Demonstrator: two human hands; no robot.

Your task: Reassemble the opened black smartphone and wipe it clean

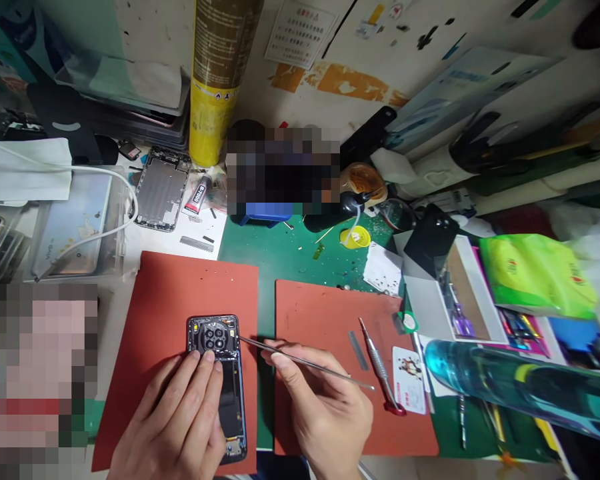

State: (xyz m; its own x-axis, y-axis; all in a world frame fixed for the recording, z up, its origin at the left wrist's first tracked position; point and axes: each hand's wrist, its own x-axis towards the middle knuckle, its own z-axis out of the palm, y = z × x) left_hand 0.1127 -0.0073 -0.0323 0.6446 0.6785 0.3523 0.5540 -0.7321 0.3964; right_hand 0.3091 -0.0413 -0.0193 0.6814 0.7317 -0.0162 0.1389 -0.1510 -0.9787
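A phone with its back cover off (236, 393) lies on the left red-brown mat (155, 313), its round camera cluster at the top. My left hand (180, 407) rests flat across its left side, fingers stretched out together just below the cameras. In my right hand (325, 400), a slim metal pry tool (320, 365) is pinched between thumb and fingers. Its thin tip touches or nearly touches the phone's upper right edge; I cannot tell which. Part of the phone's inside is hidden under my left hand.
Right of the hands, another red-brown mat (320, 320) bears a scalpel-like tool (377, 357), a grey strip (358, 351) and a card (409, 380). A blue bottle (520, 383) lies farther right. Behind stand a yellow can (213, 113) and a glue tube (198, 193).
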